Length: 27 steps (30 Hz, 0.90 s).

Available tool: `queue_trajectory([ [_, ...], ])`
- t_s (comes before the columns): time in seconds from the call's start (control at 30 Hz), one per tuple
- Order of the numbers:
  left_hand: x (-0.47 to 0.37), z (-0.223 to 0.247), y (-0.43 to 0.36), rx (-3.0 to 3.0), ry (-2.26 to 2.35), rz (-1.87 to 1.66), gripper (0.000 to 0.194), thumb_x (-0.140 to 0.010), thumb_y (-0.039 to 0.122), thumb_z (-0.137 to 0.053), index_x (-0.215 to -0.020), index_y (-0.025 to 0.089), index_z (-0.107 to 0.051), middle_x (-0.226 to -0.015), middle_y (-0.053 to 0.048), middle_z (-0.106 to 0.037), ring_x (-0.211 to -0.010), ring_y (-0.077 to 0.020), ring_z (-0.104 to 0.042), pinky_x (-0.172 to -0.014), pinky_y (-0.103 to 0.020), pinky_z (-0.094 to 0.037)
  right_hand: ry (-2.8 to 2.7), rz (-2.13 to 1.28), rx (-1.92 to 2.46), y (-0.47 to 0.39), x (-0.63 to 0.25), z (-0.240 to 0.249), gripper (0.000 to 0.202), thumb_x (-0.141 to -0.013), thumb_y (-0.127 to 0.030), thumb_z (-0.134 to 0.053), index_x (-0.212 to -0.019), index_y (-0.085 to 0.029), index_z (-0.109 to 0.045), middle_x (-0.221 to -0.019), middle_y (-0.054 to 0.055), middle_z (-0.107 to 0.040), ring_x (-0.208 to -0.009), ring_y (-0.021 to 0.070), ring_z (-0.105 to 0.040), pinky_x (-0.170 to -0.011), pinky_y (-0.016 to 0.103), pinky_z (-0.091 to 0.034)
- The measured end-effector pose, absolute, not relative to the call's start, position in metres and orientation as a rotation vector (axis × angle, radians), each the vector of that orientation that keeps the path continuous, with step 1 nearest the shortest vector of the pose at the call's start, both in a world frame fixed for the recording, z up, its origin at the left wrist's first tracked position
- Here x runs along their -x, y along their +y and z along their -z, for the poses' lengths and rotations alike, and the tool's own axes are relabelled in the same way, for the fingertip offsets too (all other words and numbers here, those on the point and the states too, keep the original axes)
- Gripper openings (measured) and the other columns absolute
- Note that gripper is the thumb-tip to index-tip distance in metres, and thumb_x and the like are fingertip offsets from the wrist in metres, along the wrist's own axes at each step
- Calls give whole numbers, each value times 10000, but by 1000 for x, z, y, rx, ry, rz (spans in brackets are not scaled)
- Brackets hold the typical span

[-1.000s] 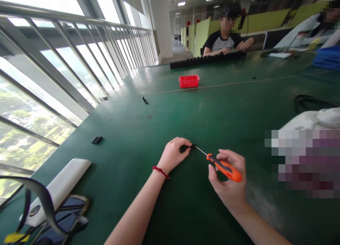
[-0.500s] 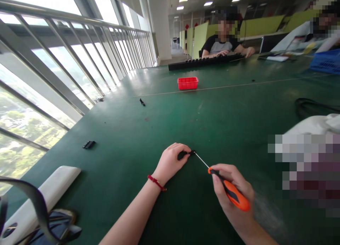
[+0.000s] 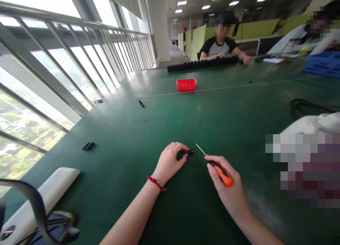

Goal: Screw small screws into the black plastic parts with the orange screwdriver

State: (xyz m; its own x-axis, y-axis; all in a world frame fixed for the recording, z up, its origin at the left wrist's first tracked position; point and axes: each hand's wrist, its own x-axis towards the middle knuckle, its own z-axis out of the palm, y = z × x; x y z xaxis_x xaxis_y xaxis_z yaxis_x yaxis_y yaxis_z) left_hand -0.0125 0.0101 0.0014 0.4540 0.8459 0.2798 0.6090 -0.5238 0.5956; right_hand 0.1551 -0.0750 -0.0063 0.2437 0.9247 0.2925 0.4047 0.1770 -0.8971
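Observation:
My left hand (image 3: 174,157) rests on the green table with its fingers closed round a small black part (image 3: 189,152). The part's narrow end, with a small light spot on it, sticks out to the right; the rest is partly hidden by my fingers. In my right hand (image 3: 230,183) is a screwdriver (image 3: 223,175) with an orange and black handle, held between thumb and fingers. Its thin metal shaft points up and to the left. The tip is apart from the black part, slightly above and to the right of its end.
A red tray (image 3: 186,85) stands farther back on the table (image 3: 159,128). Small black pieces (image 3: 88,146) lie at left. A white bar-shaped object (image 3: 57,183) and a strap are at lower left. Across sits a person (image 3: 219,46) behind a long black object (image 3: 202,63). A blue basket (image 3: 322,63) is right.
The screwdriver's tip has come away from the end of the black part, as my right hand moved up and slightly left. My left hand has stayed nearly still.

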Motion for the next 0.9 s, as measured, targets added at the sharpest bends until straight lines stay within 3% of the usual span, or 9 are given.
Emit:
queue_trajectory([
  [0.13,10,-1,10,-2309,1251,-789,211,-801,227,-607,-1007,201,-643,-971,-34,-659,-942,-199,-584,-871,-358,-473,-1268,-758,1477,-73,-155,7,204,-848,-344,-523,-978,-209,-601,-944,39,-619,-773,150,-595,-694,261,-498],
  [0.3,9,-1,13,-2304,1282,-790,140,-833,258,-579,-906,212,-689,-917,-34,-654,-893,-191,-578,-836,-354,-478,-1304,-810,1489,-74,-156,9,233,-839,-352,-523,-1011,-209,-590,-1023,65,-628,-859,180,-610,-669,253,-489],
  [0.47,11,-3,11,-2325,1207,-805,118,-817,229,-594,-865,217,-701,-877,-22,-675,-854,-183,-576,-821,-347,-472,-1364,-821,1506,-74,-156,10,249,-843,-358,-504,-1026,-207,-579,-999,73,-640,-793,176,-624,-631,254,-487],
  [0.73,12,-4,12,-2218,1176,-821,70,-777,199,-635,-808,208,-697,-853,-9,-684,-847,-174,-573,-821,-338,-460,-1478,-794,1617,-75,-156,11,262,-834,-371,-480,-1035,-231,-573,-951,66,-648,-699,176,-599,-659,317,-485],
  [0.9,13,-4,14,-2193,1144,-801,49,-778,208,-647,-797,209,-692,-859,-2,-688,-856,-173,-574,-843,-347,-448,-1456,-796,1607,-74,-155,11,253,-830,-354,-480,-1032,-231,-570,-983,74,-642,-798,197,-614,-753,348,-491],
])
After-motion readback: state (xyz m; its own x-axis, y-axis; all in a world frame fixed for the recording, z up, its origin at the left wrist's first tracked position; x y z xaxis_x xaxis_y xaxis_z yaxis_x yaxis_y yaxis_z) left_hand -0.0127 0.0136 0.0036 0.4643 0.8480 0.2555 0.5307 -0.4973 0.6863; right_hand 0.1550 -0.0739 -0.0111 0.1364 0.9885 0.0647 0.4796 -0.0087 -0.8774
